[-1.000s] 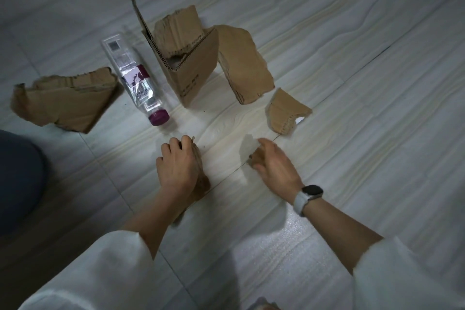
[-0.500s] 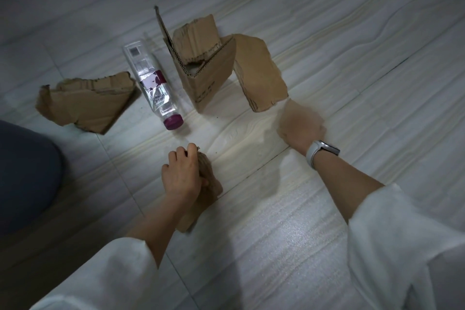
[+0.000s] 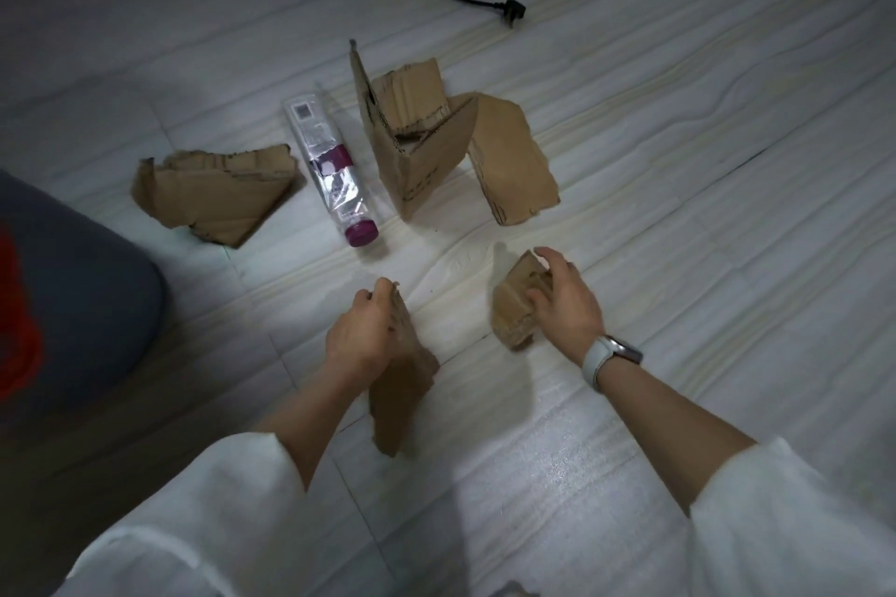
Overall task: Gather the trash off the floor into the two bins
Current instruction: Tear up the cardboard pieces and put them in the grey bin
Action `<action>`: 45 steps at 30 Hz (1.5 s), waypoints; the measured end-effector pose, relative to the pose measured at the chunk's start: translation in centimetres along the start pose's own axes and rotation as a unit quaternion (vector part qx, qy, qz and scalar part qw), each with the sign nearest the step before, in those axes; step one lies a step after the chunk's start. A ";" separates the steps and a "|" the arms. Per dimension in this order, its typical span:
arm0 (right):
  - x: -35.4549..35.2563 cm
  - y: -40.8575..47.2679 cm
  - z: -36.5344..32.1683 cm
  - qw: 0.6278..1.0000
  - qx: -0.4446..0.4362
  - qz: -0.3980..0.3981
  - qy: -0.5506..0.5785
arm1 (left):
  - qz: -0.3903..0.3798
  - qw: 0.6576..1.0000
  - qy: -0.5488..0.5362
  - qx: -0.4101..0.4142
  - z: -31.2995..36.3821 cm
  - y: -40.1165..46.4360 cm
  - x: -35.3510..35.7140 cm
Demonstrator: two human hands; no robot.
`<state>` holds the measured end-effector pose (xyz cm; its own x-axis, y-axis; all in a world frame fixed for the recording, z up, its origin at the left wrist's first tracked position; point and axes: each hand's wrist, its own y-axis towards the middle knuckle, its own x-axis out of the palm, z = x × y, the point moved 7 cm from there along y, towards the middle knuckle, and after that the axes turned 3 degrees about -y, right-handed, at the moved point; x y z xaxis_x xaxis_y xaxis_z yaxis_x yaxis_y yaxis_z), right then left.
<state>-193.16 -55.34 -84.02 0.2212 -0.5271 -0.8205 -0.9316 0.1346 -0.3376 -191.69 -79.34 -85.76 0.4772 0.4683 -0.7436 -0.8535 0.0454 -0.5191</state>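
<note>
Cardboard (image 3: 402, 383) is gripped by the left hand (image 3: 359, 339), a smaller scrap (image 3: 516, 305) by the right hand (image 3: 565, 301). Either loose, torn piece may slip, and the bottle (image 3: 332, 170) could roll if nudged

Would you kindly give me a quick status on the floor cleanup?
Left hand gripping cardboard strip. Right hand gripping small cardboard scrap. Bottle still on floor. No bins in view.

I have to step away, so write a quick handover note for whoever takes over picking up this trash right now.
Left hand: holding a torn cardboard piece.
Right hand: gripping a small cardboard scrap.
On the floor: plastic bottle, flat cardboard piece to its left, folded standing cardboard and a leaning cardboard flap to its right.
No bins in view, so nothing shows as binned.
Left: bin both held pieces, then the rest.
</note>
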 end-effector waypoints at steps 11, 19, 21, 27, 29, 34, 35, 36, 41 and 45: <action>-8.6 -5.1 -23.0 0.969 -0.129 0.036 0.206 | 0.272 0.945 -0.123 0.135 0.7 -10.4 -24.5; -8.6 -11.4 -38.6 0.933 -0.177 0.059 0.307 | 0.502 0.833 -0.204 0.108 -10.6 -19.3 -38.8; -7.2 -12.5 -42.0 0.931 -0.183 0.039 0.314 | 0.557 0.797 -0.214 0.089 -14.2 -20.8 -40.8; -1.7 -15.2 -48.9 0.967 -0.216 0.045 0.128 | 0.571 0.804 -0.126 0.105 -20.7 -20.6 -41.6; 1.7 -16.3 -49.8 0.972 -0.228 -0.023 0.050 | 0.496 0.860 -0.044 0.110 -21.2 -19.2 -40.1; 4.2 -16.4 -50.1 0.963 -0.248 -0.107 -0.011 | 0.215 0.976 0.026 0.014 -22.7 -16.0 -36.0; 2.8 -15.9 -50.0 0.964 -0.254 -0.082 -0.011 | 0.226 0.974 0.015 0.022 -22.4 -16.1 -36.3; 1.4 -15.3 -49.7 0.965 -0.255 -0.066 -0.016 | 0.253 0.967 -0.003 0.031 -21.8 -16.3 -36.7; -5.9 -11.3 -43.3 0.979 -0.195 -0.056 0.005 | 0.327 0.936 -0.067 0.114 -14.4 -15.6 -37.1; -10.6 -7.2 -33.2 0.993 -0.109 -0.006 0.047 | 0.292 0.924 -0.127 0.210 -4.9 -13.2 -32.7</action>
<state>-198.42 -78.62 -57.60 0.2145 -0.6049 -0.7668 -0.9715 -0.0512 -0.2313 -195.00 -99.60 -56.72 -0.1090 0.7109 -0.6948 -0.9815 0.0338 0.1887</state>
